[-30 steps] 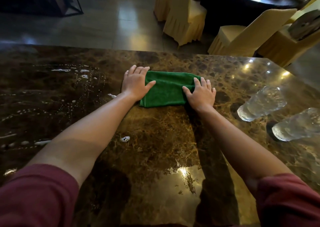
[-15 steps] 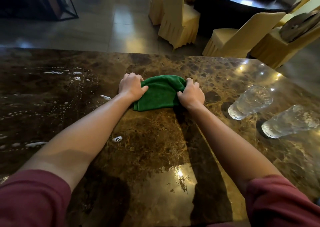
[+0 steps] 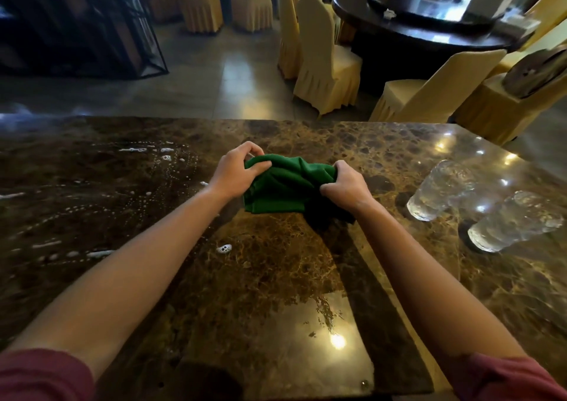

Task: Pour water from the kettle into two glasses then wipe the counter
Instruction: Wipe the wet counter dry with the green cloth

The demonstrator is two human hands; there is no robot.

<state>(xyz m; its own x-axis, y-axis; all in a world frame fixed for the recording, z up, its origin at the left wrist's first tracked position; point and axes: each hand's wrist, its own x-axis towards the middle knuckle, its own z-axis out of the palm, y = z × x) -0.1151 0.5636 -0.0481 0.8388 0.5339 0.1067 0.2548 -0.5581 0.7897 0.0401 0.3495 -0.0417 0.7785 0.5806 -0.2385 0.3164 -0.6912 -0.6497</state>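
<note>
A green cloth point(image 3: 285, 186) is bunched up between my two hands over the middle of the brown marble counter point(image 3: 276, 278). My left hand point(image 3: 237, 170) grips its left end and my right hand point(image 3: 345, 184) grips its right end; the cloth's lower edge hangs toward the counter. Two clear textured glasses stand at the right: one point(image 3: 438, 190) farther back, the other point(image 3: 515, 221) nearer the edge. Water drops and foam streaks point(image 3: 147, 155) lie on the counter's left part, with one small blob point(image 3: 224, 249) near my left forearm. No kettle is in view.
Beyond the counter's far edge is a tiled floor with several chairs in yellow covers point(image 3: 325, 66) and a dark round table point(image 3: 429, 29). A dark glass-fronted cabinet point(image 3: 92, 32) stands at the far left. A dark wooden ornament point(image 3: 537, 72) sits at the far right.
The cloth lay flat under both open palms; my fingers then closed on its ends, and now it is gathered and lifted off the counter between both hands.
</note>
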